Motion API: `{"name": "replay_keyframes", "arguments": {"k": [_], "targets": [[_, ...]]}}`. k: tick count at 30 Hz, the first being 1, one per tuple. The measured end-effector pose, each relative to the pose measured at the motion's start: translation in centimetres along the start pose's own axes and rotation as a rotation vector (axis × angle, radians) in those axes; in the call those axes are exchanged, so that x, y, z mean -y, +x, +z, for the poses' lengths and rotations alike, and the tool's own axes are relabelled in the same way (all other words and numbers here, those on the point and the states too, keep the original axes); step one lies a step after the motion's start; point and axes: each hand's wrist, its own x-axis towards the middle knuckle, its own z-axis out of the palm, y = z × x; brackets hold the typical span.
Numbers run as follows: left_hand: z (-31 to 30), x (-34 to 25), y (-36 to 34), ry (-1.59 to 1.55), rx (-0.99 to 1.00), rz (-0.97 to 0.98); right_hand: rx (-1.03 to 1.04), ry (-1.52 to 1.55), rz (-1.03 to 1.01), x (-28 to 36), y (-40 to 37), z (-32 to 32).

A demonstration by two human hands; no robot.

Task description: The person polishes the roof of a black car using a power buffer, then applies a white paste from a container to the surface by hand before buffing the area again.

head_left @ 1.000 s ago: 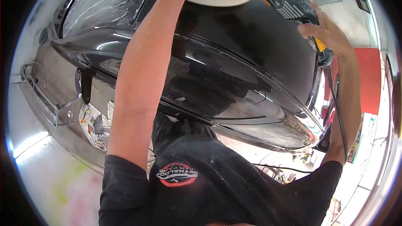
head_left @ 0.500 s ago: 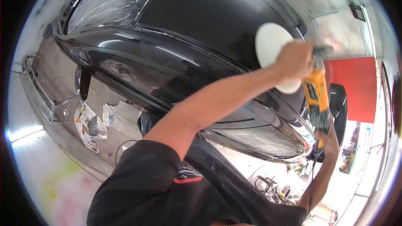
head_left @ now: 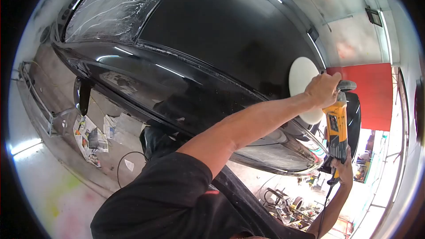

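Note:
A yellow-and-black polisher [head_left: 337, 126] with a round white pad [head_left: 303, 75] is held in both hands at the right of the view. My left hand [head_left: 322, 90] reaches across and is wrapped round the dark front handle [head_left: 346, 85], beside the pad. Lower down, my right hand [head_left: 344, 168] is closed round the rear grip, where a black cord [head_left: 327, 199] hangs from the tool. The pad stands on edge in this view, at the far end of the glossy black car roof [head_left: 221, 26].
Whitish film covers the windshield [head_left: 124, 6]. A side mirror [head_left: 82, 95] juts out at the left. Newspaper sheets [head_left: 90, 137] lie on the floor near a metal frame [head_left: 37, 93]. Tools and cables [head_left: 287, 206] clutter the floor at lower right, below a red panel [head_left: 367, 95].
The polisher and both hands have shifted downward in the view, with the pad also moving right. My left arm has extended further right, and the camera view has shifted slightly.

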Motion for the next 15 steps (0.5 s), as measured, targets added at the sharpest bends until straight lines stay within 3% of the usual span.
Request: {"name": "replay_keyframes", "arguments": {"k": [15], "targets": [[-18.3, 7.3, 14.1, 0.109, -0.418, 0.009, 0.252, -0.043, -0.251, 21.1, 19.6, 5.4]]}}
